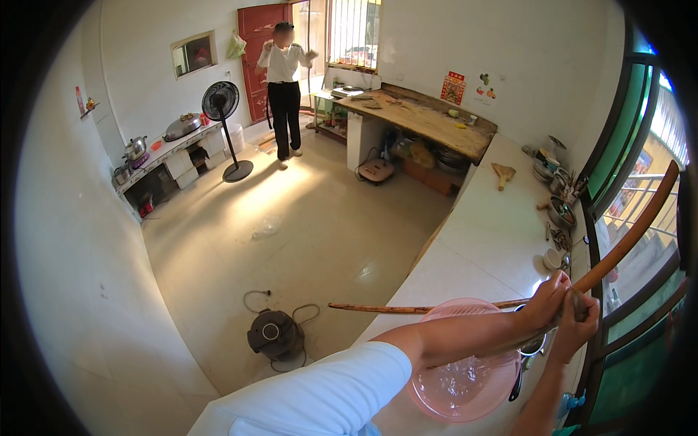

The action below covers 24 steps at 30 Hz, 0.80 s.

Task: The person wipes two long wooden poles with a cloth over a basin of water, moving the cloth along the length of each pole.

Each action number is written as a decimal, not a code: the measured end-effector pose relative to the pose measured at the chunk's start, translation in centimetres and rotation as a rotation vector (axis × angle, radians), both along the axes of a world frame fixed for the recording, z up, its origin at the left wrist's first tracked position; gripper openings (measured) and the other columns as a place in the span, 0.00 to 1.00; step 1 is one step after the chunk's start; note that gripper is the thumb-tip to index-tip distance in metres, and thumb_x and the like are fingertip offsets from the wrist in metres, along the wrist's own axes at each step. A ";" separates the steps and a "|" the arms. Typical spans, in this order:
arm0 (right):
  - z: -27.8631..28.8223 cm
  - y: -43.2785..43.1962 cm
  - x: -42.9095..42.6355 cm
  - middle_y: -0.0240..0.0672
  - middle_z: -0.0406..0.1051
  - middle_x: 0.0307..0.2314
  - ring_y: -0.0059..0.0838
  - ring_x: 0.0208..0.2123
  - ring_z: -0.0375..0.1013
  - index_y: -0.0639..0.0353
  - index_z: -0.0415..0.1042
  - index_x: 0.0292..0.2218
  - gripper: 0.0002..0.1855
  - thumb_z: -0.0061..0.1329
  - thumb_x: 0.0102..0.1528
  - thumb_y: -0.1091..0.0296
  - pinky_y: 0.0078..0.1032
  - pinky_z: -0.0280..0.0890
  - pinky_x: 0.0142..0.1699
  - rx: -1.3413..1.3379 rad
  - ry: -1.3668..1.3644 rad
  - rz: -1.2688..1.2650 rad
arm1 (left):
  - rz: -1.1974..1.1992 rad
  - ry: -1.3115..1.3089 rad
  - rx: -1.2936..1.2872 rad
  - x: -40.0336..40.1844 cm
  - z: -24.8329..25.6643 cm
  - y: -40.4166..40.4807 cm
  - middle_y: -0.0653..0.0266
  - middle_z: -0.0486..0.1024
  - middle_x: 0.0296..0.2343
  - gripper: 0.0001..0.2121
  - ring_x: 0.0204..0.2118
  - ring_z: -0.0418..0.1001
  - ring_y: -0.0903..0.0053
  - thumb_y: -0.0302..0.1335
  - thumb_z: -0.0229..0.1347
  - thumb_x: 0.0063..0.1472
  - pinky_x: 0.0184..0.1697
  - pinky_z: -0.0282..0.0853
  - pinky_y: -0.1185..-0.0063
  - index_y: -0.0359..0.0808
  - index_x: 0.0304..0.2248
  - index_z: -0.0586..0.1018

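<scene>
Both of my hands are at the right, over the far side of a pink plastic basin that stands on the white counter. My left hand pinches with its fingers close to the lower end of a long curved brown strip, perhaps wood or bamboo. Beside it my right hand is closed around a dark roundish thing, whose kind I cannot tell. A thin wooden stick lies across the basin's far rim and juts out past the counter's edge. My left forearm hides part of the basin.
Bowls, a pot and utensils line the window side of the counter. A brush-like tool lies farther along it. A dark appliance with cords stands on the floor. Near the red door stands a person, beside a pedestal fan.
</scene>
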State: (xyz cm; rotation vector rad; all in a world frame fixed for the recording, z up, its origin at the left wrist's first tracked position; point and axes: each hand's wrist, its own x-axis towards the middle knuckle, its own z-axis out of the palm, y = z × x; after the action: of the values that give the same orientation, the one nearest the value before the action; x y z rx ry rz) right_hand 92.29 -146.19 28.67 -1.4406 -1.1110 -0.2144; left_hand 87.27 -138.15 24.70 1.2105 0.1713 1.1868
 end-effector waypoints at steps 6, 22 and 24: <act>3.9 2.2 3.3 0.29 0.69 0.27 0.17 0.29 0.67 0.63 0.70 0.31 0.10 0.57 0.50 0.70 0.17 0.64 0.36 0.153 -0.072 -0.037 | 0.097 0.123 0.207 -1.4 0.6 0.1 0.51 0.70 0.25 0.15 0.29 0.70 0.62 0.38 0.36 0.67 0.36 0.64 0.72 0.33 0.37 0.65; -7.1 -0.7 3.2 0.27 0.67 0.30 0.17 0.33 0.66 0.59 0.68 0.34 0.09 0.48 0.49 0.81 0.19 0.65 0.38 0.175 0.236 0.163 | -0.590 -0.159 -0.389 0.2 0.0 -1.5 0.72 0.67 0.24 0.14 0.25 0.64 0.87 0.43 0.44 0.64 0.29 0.64 0.84 0.40 0.37 0.71; -7.4 -1.3 0.8 0.26 0.67 0.29 0.16 0.31 0.65 0.57 0.68 0.32 0.09 0.51 0.48 0.80 0.17 0.62 0.38 0.199 0.391 0.206 | -0.326 0.041 0.125 -0.2 -1.2 0.6 0.70 0.68 0.24 0.18 0.24 0.65 0.86 0.45 0.44 0.64 0.27 0.63 0.85 0.37 0.39 0.71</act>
State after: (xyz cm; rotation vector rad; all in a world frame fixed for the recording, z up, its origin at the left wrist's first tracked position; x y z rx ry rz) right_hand 93.14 -147.47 21.27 -1.1215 -0.8797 0.0993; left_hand 87.05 -137.56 23.48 1.3159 -0.0693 0.8986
